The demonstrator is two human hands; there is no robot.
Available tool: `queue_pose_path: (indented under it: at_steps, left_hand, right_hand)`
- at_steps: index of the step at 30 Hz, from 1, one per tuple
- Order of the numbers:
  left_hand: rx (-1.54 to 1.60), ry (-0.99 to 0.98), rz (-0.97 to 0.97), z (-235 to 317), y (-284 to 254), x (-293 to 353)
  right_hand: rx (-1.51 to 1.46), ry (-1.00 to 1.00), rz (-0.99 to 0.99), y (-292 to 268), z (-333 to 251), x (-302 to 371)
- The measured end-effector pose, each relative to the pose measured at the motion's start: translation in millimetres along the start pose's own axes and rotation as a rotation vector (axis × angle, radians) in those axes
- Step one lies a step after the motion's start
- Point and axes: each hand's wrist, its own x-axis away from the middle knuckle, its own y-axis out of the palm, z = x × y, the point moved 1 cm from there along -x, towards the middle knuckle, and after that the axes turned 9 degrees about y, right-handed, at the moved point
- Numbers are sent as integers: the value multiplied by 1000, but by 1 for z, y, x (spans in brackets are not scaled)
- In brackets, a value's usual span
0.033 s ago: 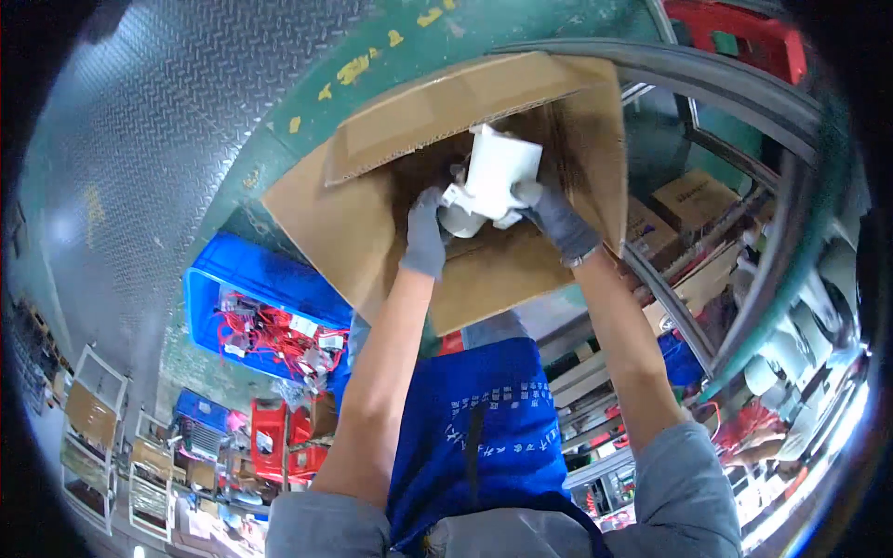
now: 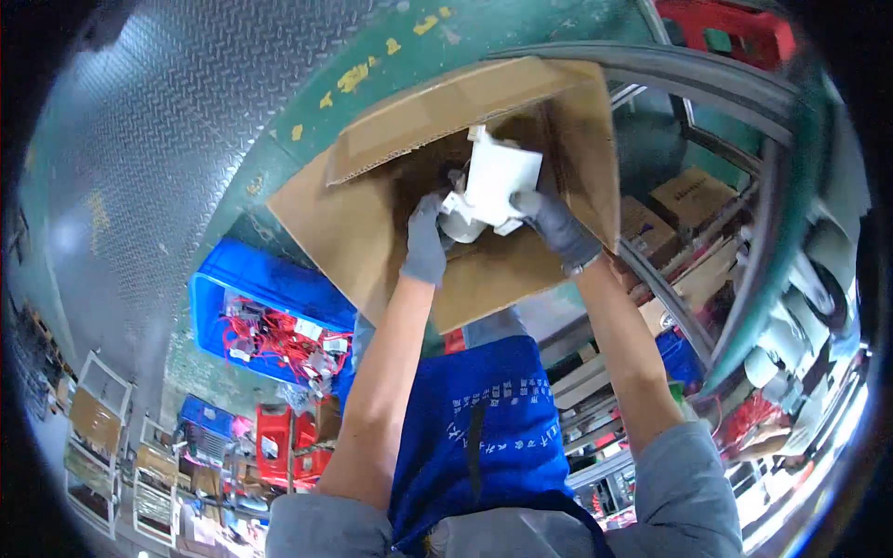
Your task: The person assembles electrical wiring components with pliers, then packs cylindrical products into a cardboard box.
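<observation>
A white moulded plastic part [image 2: 502,181] with a broad smooth face and small tabs is held over the mouth of an open cardboard box [image 2: 349,223]. Both hands wear grey gloves. My left hand [image 2: 427,237] is closed on the part's left edge, beside a rounded whitish piece [image 2: 460,226] at its lower end. On the opposite side my right hand [image 2: 555,225] grips it, thumb on the white face. The fingers of both hands are partly hidden behind the part, and the box's inside is dark.
Left of the box stands a blue bin [image 2: 251,284] with red wires and small connectors [image 2: 279,330]. A metal frame [image 2: 679,74] runs along the right, with flat cartons [image 2: 693,195] behind it. Red stools [image 2: 273,445] stand at the lower left, and a red crate [image 2: 730,33] at the upper right.
The view has shifted slightly, so the blue bin sits a little lower in it. Both hands keep their hold on the white part, which has hardly moved.
</observation>
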Motion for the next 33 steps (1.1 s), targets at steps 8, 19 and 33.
queue_pose_path:
  at_steps: [8,19,33]
  left_hand:
    - [-627,448,-443,101,126,166]
    - [-666,724,-942,155,345,365]
    - [-1308,1240,-1260,-21,578,355]
  right_hand:
    - [215,-342,-38,68,-137,164]
    - [35,-664,337,85,-256,436]
    - [-731,-991,636,-158,-228,456]
